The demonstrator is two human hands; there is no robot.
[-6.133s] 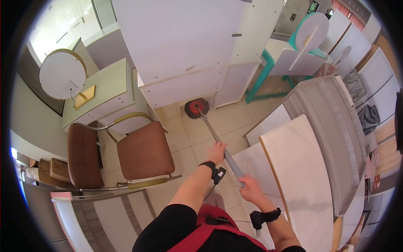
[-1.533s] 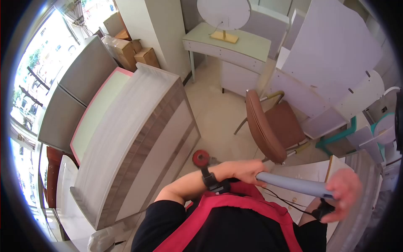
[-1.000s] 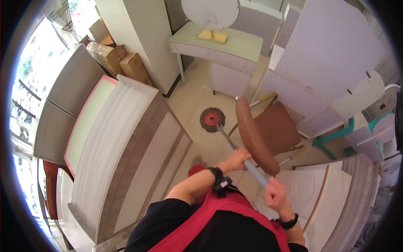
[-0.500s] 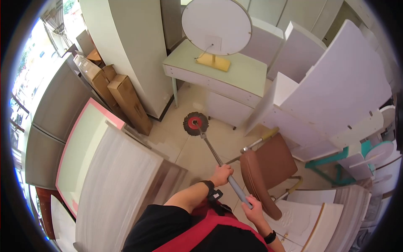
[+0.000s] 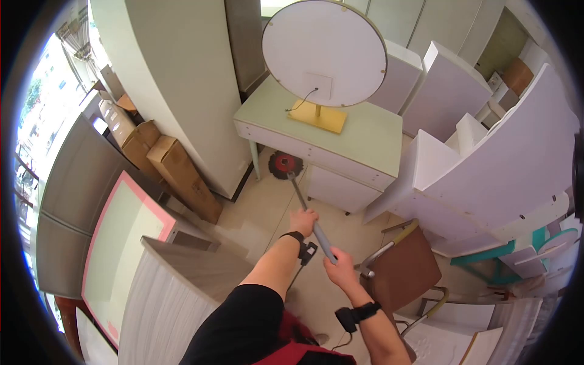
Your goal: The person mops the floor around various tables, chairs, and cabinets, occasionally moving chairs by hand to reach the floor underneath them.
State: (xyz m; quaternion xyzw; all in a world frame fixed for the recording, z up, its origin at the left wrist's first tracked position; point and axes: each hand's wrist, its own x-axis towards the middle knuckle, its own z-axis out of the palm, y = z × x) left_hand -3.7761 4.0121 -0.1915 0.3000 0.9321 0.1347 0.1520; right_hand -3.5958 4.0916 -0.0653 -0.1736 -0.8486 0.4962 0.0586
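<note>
A mop with a long grey handle [image 5: 320, 235] stretches away from me. Its round head [image 5: 285, 164], dark-fringed with a red centre, lies on the floor by the near left leg of a pale green desk [image 5: 340, 143]. My left hand [image 5: 303, 222] is wrapped round the handle at mid-length. Closer to me, my right hand [image 5: 342, 267] grips the handle near its end. Both wrists wear black bands. The brown chair [image 5: 401, 267] stands just right of my right hand.
On the desk stands a round mirror [image 5: 325, 52], its back toward me. Cardboard boxes [image 5: 182, 176] lean by the pillar [image 5: 176, 91] at left. A grey wood-grain cabinet [image 5: 164, 292] is at lower left. White furniture panels [image 5: 480, 176] stand at right, beside a teal frame [image 5: 486, 255].
The mop head has gone forward, closer under the desk's left end. Both hands have moved forward with the handle, and the view has come nearer the desk.
</note>
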